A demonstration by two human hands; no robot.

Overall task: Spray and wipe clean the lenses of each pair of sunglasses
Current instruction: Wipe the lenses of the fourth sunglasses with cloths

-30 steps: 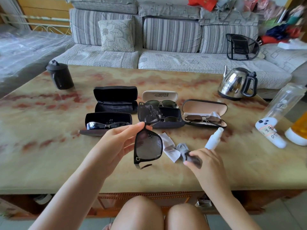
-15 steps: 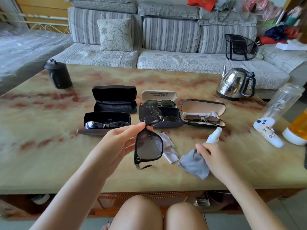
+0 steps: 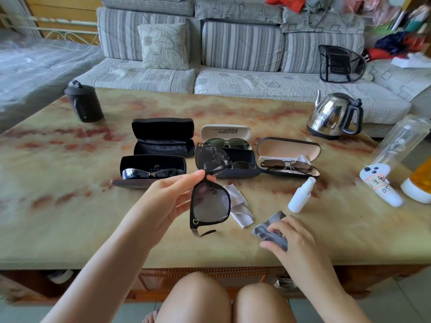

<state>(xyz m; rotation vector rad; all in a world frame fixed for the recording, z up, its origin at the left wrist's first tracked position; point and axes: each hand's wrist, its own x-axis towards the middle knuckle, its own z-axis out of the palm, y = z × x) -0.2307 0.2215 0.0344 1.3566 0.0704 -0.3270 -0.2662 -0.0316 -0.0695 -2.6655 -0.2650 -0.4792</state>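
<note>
My left hand [image 3: 168,201] pinches black sunglasses [image 3: 211,201] at the bridge and holds them upright above the table; spray droplets speck both lenses. My right hand [image 3: 289,236] lies on a grey cloth [image 3: 268,226] on the table, its fingers curled over the crumpled fabric. A small white spray bottle [image 3: 302,194] lies on its side just beyond that hand. A white cloth [image 3: 240,206] sits behind the held glasses. Several open cases hold other sunglasses: a wraparound pair [image 3: 151,173], a green-lens pair [image 3: 227,143], a pair [image 3: 242,165] in a dark case, and a brown-lens pair [image 3: 286,164].
An empty open black case [image 3: 163,138] sits at the back of the group. A black lidded cup [image 3: 84,103] stands far left, a steel kettle [image 3: 333,115] far right. A clear bottle [image 3: 401,141], a white labelled object [image 3: 380,185] and an orange-filled container [image 3: 419,183] crowd the right edge.
My right hand drew the grey cloth toward me and to the right, then set it down on the table under its fingers. The left hand and sunglasses stayed almost still.
</note>
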